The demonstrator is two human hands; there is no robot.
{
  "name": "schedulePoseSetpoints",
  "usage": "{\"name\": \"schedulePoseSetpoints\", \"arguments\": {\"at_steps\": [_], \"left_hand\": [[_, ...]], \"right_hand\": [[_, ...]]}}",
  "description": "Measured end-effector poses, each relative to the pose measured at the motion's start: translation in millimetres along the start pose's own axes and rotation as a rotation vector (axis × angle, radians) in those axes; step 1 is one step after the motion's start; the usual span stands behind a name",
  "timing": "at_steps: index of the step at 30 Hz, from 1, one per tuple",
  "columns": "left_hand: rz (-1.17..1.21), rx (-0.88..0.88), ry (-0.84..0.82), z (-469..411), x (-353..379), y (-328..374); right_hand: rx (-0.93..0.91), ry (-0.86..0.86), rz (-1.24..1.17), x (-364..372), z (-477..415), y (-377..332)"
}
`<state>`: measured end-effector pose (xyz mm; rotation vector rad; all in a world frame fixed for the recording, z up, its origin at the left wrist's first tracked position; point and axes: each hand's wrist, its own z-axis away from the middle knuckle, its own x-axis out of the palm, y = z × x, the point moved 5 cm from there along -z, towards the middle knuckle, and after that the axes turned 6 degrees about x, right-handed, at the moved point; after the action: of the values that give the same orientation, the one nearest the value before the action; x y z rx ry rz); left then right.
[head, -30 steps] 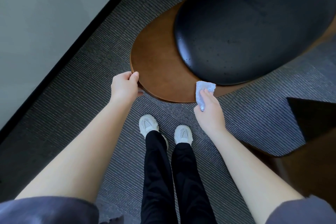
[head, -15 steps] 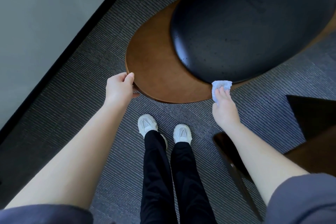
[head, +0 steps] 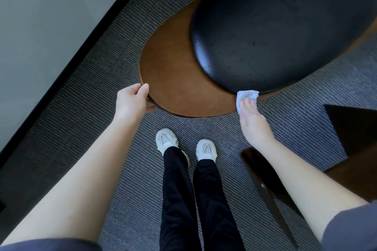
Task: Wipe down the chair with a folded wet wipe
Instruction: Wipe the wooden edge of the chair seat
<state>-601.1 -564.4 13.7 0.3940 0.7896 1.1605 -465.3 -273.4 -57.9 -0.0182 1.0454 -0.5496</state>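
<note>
Head view: left hand (head: 132, 101) grips the chair (head: 179, 79) rim, steadying it. Right hand (head: 252, 120), fingers straight, presses wet wipe (head: 245, 97) onto the wood beside the cushion (head: 275, 36). Best: even pressure, follow the rim curve.

At the left hand (head: 130, 101) the chair (head: 179, 87) shell is smooth brown wood with a soft sheen. Just beyond the right hand (head: 252, 120), its cushion (head: 275, 36) looks black, leather-like, faintly glossy and speckled. The wet wipe (head: 245, 96) under those fingers is pale, crumpled, matt. Below both hands, ribbed grey carpet (head: 91, 98).
</note>
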Motion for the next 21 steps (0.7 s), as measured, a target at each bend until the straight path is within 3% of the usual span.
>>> {"name": "schedulePoseSetpoints", "arguments": {"at_steps": [6,9,12,16,21], "left_hand": [[0.012,-0.019,-0.006,0,0,0],[0.017,-0.036,-0.016,0,0,1],[0.012,-0.040,-0.030,-2,-1,2],[0.000,-0.049,-0.064,-5,-2,2],[-0.006,-0.066,-0.117,-11,-4,0]], "right_hand": [[-0.035,-0.024,-0.096,3,4,-47],[0.128,-0.022,-0.080,3,4,-57],[0.041,-0.072,-0.159,6,10,-77],[0.222,0.026,-0.349,0,8,-61],[0.196,0.060,-0.336,0,-2,-63]]}}
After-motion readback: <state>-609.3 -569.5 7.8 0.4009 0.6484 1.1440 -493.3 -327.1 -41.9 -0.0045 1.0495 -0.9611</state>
